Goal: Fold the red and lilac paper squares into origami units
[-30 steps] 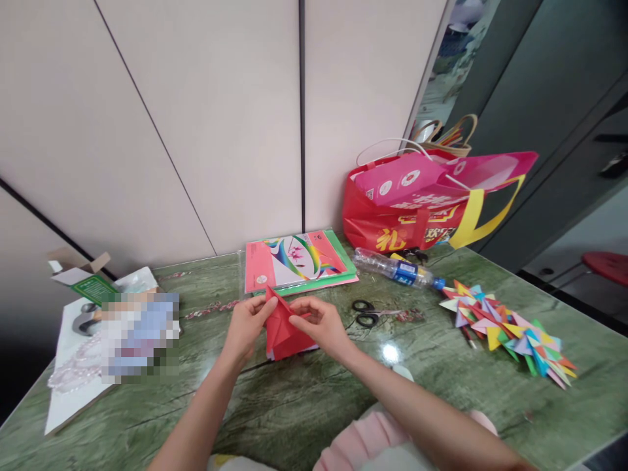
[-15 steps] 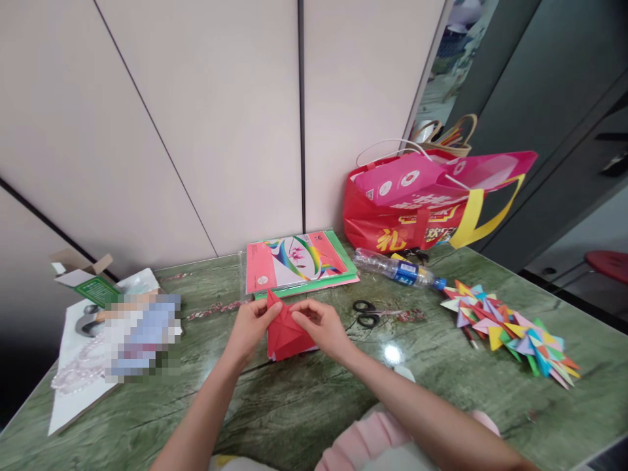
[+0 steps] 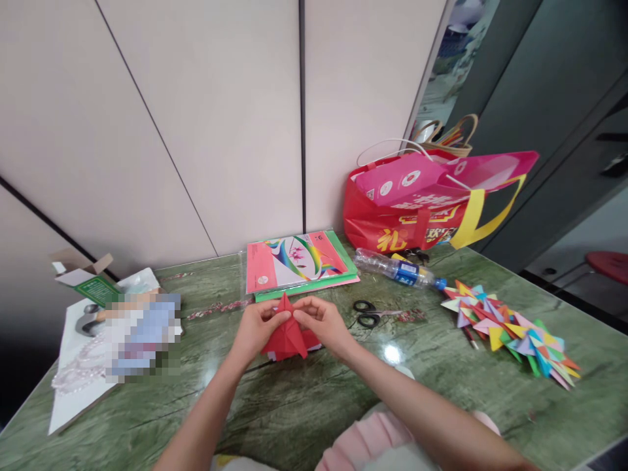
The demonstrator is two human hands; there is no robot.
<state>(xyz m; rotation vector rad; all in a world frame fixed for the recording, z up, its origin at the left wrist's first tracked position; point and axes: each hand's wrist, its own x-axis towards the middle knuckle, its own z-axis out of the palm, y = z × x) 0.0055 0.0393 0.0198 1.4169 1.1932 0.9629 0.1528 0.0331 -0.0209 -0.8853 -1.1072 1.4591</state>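
A red folded paper piece rests on the green marbled table, its point sticking up between my hands. My left hand pinches its left side, fingers closed at the tip. My right hand pinches the right side of the same tip, fingers curled. Both hands meet at the top of the red paper. The lower part of the paper spreads on the table under my fingers.
A pack of coloured paper lies just behind my hands. Black scissors and a plastic bottle are to the right, then a row of folded multicoloured triangles. A red-pink bag stands at the wall. A small box sits left.
The red paper's tip has swung right and now stands upright between my hands. Both hands have closed in together on that tip.
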